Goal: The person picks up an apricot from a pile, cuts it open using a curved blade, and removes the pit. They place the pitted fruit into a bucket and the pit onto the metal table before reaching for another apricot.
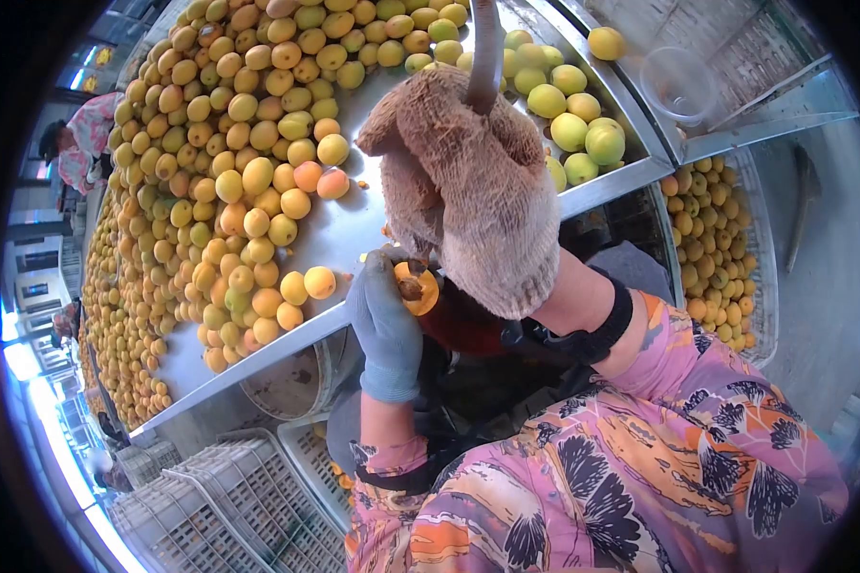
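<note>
My left hand (384, 310), in a grey knit glove, is closed around a cut apricot (418, 289) with its orange flesh and brown pit showing. Just above and to the right, my right hand (463, 191) wears a bulky, brown-stained cloth glove and is closed in a fist. From the top of that fist rises a curved grey metal tool (485, 53); its other end is hidden. Both hands are over the front edge of a metal table (358, 201), where many whole apricots (248, 143) lie to the left. Greener apricots (569, 105) sit behind the right hand.
At right, a crate of apricots (712, 253) stands on the floor. A clear plastic cup (678, 84) and one apricot (606, 43) are at upper right. White plastic crates (229, 506) and a bucket (291, 382) stand below the table. Another person (76, 143) is at far left.
</note>
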A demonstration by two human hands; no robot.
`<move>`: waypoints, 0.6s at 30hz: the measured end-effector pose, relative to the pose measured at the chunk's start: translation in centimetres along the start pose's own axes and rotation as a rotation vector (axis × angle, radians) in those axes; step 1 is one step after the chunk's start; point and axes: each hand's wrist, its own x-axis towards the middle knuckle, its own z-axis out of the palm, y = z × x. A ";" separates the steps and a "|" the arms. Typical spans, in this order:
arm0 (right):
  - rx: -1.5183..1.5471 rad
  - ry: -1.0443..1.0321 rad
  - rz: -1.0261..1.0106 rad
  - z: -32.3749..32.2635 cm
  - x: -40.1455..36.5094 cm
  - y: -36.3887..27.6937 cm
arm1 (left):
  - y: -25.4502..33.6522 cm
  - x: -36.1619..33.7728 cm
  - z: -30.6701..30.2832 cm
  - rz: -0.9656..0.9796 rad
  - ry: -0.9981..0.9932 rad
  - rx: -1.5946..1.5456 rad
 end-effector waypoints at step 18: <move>0.388 -0.111 0.409 -2.0 1.6 1.6 | 0.8 -1.8 -0.3 0.280 0.035 0.329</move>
